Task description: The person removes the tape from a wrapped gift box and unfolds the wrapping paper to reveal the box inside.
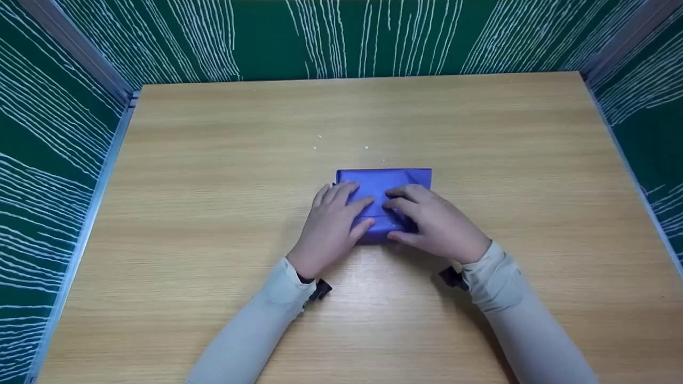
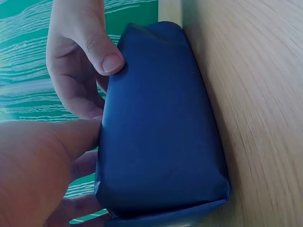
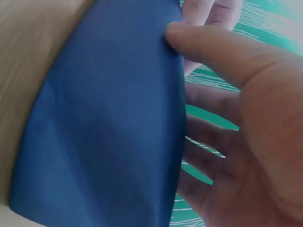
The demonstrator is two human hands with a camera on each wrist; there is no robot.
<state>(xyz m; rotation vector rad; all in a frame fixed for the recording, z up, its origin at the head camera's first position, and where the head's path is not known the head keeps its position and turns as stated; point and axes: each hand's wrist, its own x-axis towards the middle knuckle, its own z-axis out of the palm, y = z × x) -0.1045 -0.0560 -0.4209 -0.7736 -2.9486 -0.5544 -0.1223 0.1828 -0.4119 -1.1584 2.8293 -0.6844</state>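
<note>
Head view, hands (image 1: pixel 332 226) (image 1: pixel 435 221) on package (image 1: pixel 376 181), back table edge (image 1: pixel 363 81) well apart

A person's forearms (image 1: pixel 256 325) angle inward, left grip (image 1: pixel 331 226) and right grip (image 1: pixel 435 218) close together. Left fingers (image 1: pixel 361 205) spread; both thumbs (image 1: pixel 363 229) point inward.

The package (image 1: pixel 373 180) lies on the worktop (image 1: pixel 213 160), the left hand (image 1: pixel 331 226) on its left, the right hand (image 1: pixel 440 221) on its right; a wall (image 1: pixel 269 50) stands behind.

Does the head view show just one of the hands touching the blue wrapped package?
No, the left hand and the right hand both have fingers on the blue wrapped package.
</note>
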